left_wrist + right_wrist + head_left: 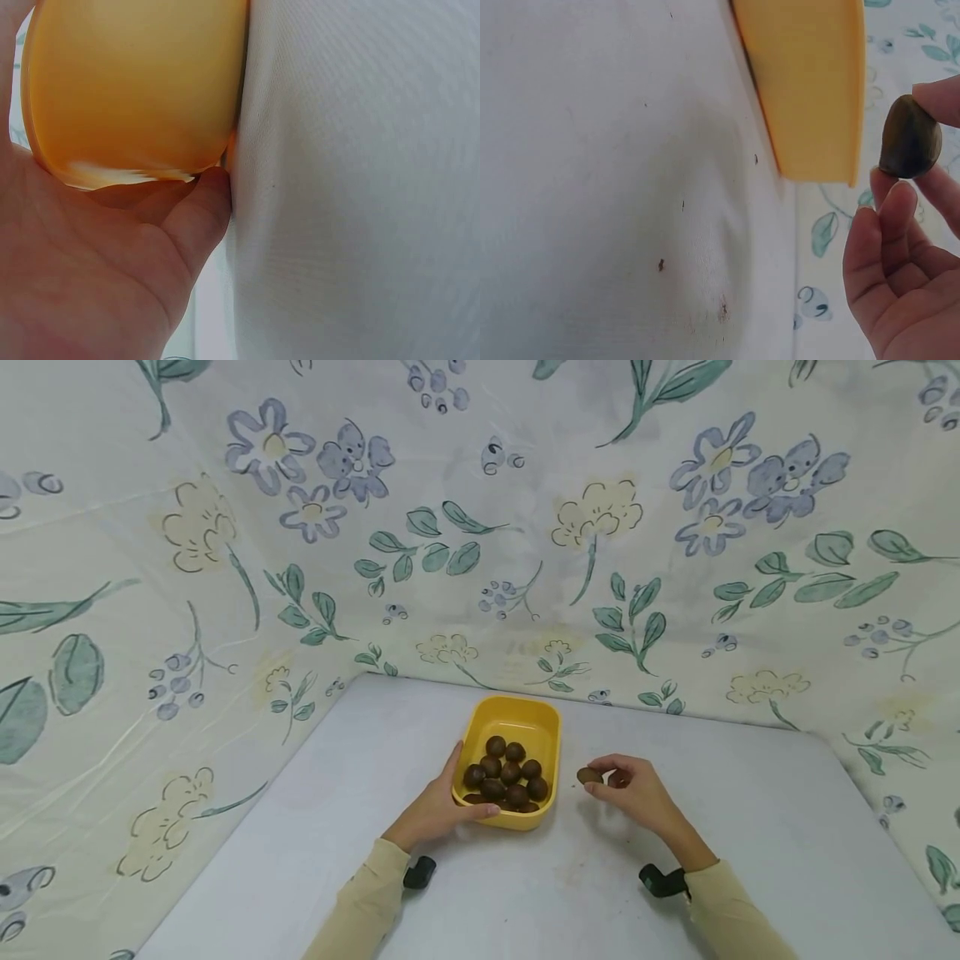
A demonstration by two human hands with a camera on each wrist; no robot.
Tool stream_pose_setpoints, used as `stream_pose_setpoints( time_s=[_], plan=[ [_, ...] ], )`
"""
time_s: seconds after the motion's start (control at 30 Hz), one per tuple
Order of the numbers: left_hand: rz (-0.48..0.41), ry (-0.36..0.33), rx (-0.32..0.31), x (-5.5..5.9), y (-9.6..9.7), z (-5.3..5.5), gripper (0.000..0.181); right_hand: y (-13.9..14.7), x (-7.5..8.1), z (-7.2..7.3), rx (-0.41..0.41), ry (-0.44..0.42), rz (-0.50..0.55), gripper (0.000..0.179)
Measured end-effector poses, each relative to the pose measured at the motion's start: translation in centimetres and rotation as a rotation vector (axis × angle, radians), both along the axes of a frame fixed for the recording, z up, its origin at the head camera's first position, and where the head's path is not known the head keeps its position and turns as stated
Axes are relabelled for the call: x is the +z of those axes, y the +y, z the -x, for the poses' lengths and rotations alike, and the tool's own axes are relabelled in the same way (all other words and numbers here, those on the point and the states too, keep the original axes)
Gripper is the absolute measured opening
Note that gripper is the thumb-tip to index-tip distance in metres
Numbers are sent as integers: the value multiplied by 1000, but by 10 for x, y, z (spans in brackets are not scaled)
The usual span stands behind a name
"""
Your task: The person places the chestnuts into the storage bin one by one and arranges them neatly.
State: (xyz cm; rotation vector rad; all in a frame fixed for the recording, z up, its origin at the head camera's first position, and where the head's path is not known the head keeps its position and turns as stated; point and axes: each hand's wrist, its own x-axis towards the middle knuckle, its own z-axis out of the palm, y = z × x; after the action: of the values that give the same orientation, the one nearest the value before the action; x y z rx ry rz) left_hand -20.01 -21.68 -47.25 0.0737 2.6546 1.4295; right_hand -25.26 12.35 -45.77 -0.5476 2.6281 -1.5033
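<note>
The yellow plastic container point(551, 752) stands on the table with several round, dark brown chestnuts point(511, 772) heaped toward its near end. My left hand point(435, 810) grips its near left corner, thumb along the near side and fingers up the left side. In the left wrist view, the hand point(97, 262) lies against the container's wall point(142, 82). Right of the container, my right hand point(633, 789) pinches a single chestnut point(589, 775) between thumb and fingers, raised over the table. The right wrist view shows this chestnut point(911, 139) at the fingertips, smooth and glossy.
A white table point(750, 827) spreads beneath both hands, with small dark crumbs point(661, 265) scattered right of the container. Flower-printed cloth point(465, 485) hangs behind the table and at its sides. Dark wrist mounts point(663, 882) sit by the sleeves.
</note>
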Motion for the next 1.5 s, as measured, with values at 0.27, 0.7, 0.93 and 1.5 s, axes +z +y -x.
stream_pose_setpoints(
  time_s=[0.27,0.7,0.93,1.5],
  plan=[
    [6,0,6,1,-1,-1,133,3,3,6,-60,-15,57,37],
    [-1,-5,6,2,0,-1,132,-11,9,19,-147,-7,118,39],
    [4,-8,-3,2,0,0,132,-22,10,29,-161,-20,130,40],
    [0,-10,1,2,1,-1,132,-47,-1,43,-143,-46,143,40]
  ],
)
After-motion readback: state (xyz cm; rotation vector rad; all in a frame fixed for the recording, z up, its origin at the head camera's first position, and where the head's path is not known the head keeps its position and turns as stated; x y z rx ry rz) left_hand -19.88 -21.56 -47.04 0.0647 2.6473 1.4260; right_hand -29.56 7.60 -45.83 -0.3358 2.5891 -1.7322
